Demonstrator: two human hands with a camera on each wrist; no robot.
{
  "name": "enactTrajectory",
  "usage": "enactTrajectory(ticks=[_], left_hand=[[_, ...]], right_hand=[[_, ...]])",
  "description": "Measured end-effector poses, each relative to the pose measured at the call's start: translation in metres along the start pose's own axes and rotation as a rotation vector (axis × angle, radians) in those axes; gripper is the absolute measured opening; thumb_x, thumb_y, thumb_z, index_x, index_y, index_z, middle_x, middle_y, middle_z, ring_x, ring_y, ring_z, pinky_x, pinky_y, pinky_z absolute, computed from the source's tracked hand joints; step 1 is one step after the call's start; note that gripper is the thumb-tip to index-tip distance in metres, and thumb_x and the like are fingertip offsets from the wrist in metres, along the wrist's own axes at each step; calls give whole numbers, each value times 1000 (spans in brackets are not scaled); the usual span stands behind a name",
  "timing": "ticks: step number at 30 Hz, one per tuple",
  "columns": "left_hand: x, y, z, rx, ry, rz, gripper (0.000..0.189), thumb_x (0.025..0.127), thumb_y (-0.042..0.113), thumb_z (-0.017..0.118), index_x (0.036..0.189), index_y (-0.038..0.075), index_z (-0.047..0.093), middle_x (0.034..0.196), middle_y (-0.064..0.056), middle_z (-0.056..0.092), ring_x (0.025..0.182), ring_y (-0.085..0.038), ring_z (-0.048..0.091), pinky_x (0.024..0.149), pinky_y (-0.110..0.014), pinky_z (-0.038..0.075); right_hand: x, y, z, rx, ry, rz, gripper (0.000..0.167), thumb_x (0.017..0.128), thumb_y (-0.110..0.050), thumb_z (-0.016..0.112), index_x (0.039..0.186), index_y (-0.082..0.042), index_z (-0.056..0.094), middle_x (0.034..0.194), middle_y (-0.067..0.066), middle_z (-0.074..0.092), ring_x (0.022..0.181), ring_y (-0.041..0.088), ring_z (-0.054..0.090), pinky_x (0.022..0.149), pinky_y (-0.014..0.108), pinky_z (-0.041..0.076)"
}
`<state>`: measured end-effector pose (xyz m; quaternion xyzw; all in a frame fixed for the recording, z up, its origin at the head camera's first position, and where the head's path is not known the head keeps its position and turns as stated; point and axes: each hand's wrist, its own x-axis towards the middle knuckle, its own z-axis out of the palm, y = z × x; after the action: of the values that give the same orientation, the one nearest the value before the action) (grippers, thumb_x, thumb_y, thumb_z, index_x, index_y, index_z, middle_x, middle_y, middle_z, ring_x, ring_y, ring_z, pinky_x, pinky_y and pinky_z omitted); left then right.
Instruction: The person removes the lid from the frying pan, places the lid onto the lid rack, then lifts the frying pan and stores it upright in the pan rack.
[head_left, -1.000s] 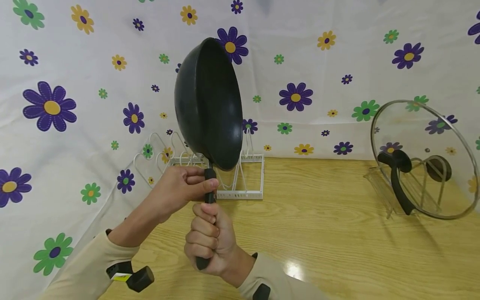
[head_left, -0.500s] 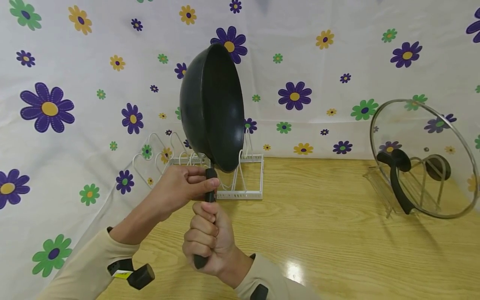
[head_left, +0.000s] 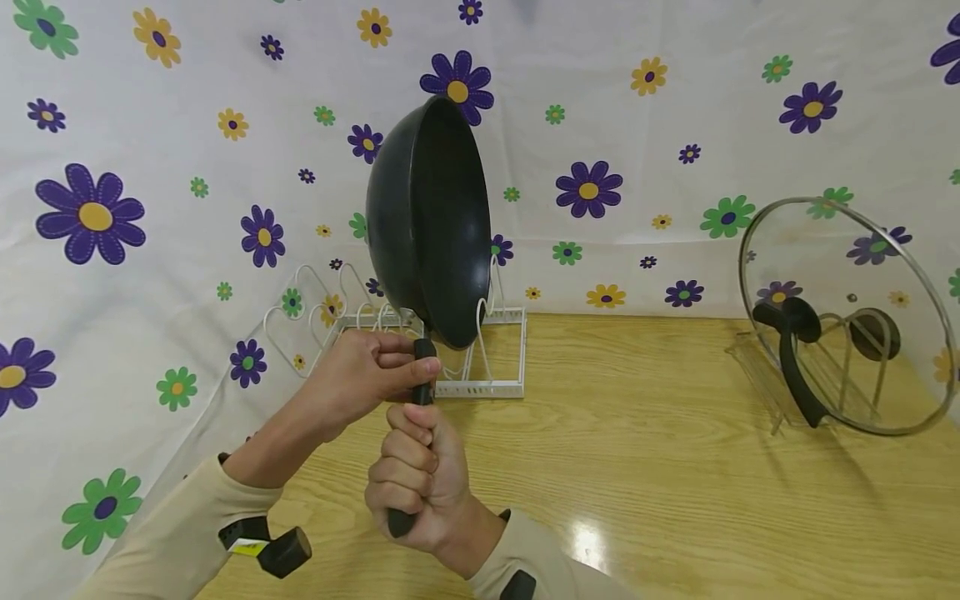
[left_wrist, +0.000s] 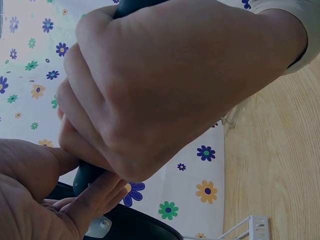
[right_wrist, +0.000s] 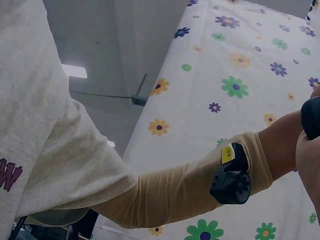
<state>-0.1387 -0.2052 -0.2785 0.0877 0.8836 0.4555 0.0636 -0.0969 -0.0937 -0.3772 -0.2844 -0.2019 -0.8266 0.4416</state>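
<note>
A black wok [head_left: 450, 225] is held up on edge, its bowl upward and its hollow side facing right in the head view. My right hand [head_left: 423, 483] is wrapped round the lower part of its black handle [head_left: 423, 392]. Just above, my left hand [head_left: 360, 375] pinches the handle near the bowl between thumb and fingers. Behind the wok stands a white wire rack [head_left: 480, 388], partly hidden by the bowl and my left hand. In the left wrist view the right fist [left_wrist: 135, 90] covers most of the handle.
At the right a glass lid [head_left: 847, 200] with a black handle leans upright in a wire stand [head_left: 780, 408]. The wood-grain table [head_left: 637, 467] meets a flower-patterned cloth [head_left: 525, 142] at the back and left.
The wok's bowl has come slightly down and to the right, towards the white rack. Both hands keep their hold on the handle and have barely moved.
</note>
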Motion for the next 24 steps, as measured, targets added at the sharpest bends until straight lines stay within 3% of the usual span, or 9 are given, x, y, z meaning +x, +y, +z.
enactTrajectory(ticks=[14,24], left_hand=[[3,-3,3,-48,-23,-10,31,94,24,77,105,-5,71,78,-5,74,67,-15,65,57,-25,51],[6,-2,3,1,-10,33,29,93,27,78,92,-1,70,65,1,63,60,-12,55,51,-23,42]], right_hand=[[-1,1,1,27,9,-14,40,103,-21,52,69,-22,31,50,-12,27,38,1,21,40,13,17],[1,1,5,62,7,-34,40,104,-20,50,69,-22,31,50,-11,28,39,1,21,40,13,18]])
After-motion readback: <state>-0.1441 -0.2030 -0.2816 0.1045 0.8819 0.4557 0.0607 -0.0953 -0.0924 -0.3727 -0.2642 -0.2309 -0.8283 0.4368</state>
